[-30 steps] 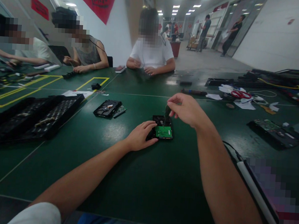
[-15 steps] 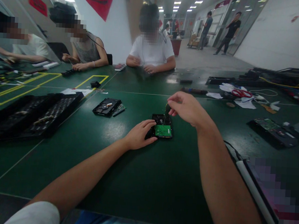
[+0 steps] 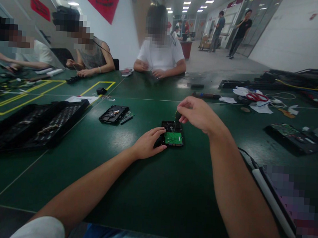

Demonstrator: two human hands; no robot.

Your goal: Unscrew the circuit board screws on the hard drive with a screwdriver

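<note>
A black hard drive [image 3: 172, 126] lies on the green table in front of me, its green circuit board [image 3: 174, 138] facing up on the near half. My left hand [image 3: 148, 144] steadies the drive from its left side, fingers on the far left edge and thumb by the near edge. Over the drive's right part, my right hand [image 3: 191, 114] pinches the dark handle of a small screwdriver [image 3: 177, 116]. The thin shaft points down at the far edge of the circuit board; whether the tip sits in a screw cannot be made out.
Left of the drive lie another hard drive [image 3: 113, 114] and a loose circuit board [image 3: 127, 117]. Black trays [image 3: 59, 122] stand further left. To the right are another drive [image 3: 292, 138], red-handled scissors [image 3: 257, 97] and a white-edged device [image 3: 273, 203]. Several people sit across the table.
Both hands stay in nearly the same place on the drive and the screwdriver. The view has shifted very slightly.
</note>
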